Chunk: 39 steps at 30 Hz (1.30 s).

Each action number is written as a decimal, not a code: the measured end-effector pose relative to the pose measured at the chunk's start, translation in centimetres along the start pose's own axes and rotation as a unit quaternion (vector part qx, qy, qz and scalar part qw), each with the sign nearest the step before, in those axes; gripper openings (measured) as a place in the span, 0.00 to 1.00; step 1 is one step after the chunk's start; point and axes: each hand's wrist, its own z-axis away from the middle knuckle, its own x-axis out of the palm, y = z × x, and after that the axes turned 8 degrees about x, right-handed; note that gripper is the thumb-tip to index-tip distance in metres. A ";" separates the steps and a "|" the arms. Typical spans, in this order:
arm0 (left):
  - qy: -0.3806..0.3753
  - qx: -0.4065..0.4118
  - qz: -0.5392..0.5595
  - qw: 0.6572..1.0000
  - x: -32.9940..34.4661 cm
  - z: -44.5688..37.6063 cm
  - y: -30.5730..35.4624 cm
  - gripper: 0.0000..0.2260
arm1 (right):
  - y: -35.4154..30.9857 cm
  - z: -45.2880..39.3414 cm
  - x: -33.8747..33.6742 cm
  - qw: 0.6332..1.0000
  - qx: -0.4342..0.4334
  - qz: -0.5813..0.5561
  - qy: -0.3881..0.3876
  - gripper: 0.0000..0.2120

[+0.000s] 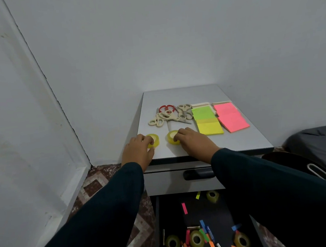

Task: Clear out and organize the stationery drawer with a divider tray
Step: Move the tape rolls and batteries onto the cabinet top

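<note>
On the grey cabinet top [238,140] lie two yellow tape rolls. My left hand [138,151] grips the left tape roll [154,139] with curled fingers. My right hand [194,142] holds the right tape roll [172,136] at its near edge. Behind them lie several scissors [170,115], a green and yellow sticky-note pad [207,120] and a pink pad [230,116]. Below, the open black drawer [221,212] holds several tape rolls [197,239], coloured paper flags and small clips.
A closed grey drawer with a dark handle [199,173] sits just under the top. White walls meet in a corner at the left. A dark chair or bag [318,149] stands at the right. The floor [96,186] is patterned tile.
</note>
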 end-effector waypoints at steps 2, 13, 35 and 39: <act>-0.007 0.004 -0.003 1.000 0.0 -0.1 -0.1 0.12 | 0.1 -0.2 0.0 1.000 0.013 -0.006 -0.016 0.19; -0.064 0.000 -0.053 0.997 0.3 -1.3 -0.4 0.19 | -0.2 -1.7 0.1 0.996 0.058 -0.005 -0.063 0.21; -0.157 -0.016 -0.091 0.983 -0.4 -4.0 -1.0 0.22 | -0.1 -3.9 0.9 0.992 0.087 -0.024 -0.088 0.19; -0.149 -0.008 -0.075 0.986 -0.6 -3.4 -0.8 0.22 | -0.2 -3.2 0.3 0.990 0.094 -0.048 -0.088 0.20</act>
